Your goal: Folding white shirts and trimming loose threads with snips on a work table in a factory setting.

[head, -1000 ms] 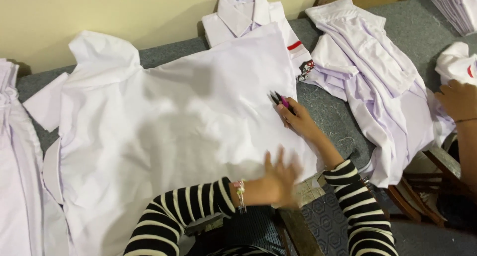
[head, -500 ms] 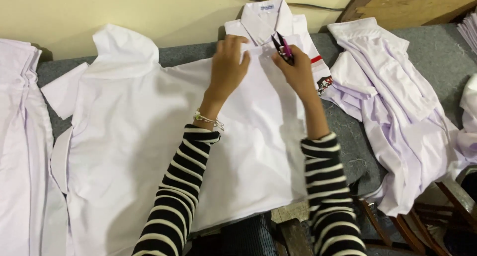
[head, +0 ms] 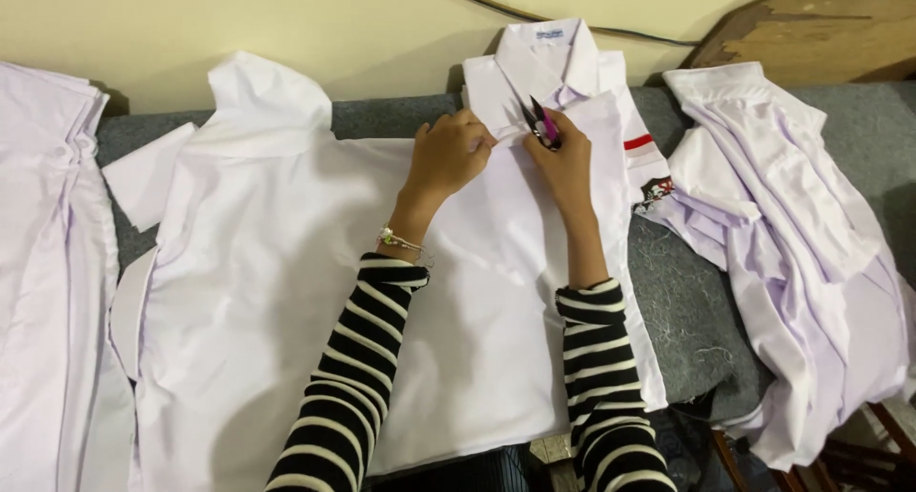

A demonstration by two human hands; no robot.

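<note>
A large white shirt (head: 286, 292) lies spread flat on the grey table (head: 687, 301), collar to the far left. My left hand (head: 447, 158) pinches the shirt's far edge between its fingers. Right beside it, my right hand (head: 563, 158) holds a small pink-handled thread snipper (head: 541, 123), blades pointing away at that same edge. Both arms wear black and white striped sleeves, and a thin bracelet circles the left wrist.
A folded white shirt (head: 558, 67) with a red stripe and a badge lies just beyond my hands. More white shirts are piled at the right (head: 801, 244) and the far left (head: 43, 263). A wooden board (head: 811, 29) leans on the wall.
Both hands moved from the shirt's near side up to its far edge and came close together. The camera view shifted nearer to the shirt.
</note>
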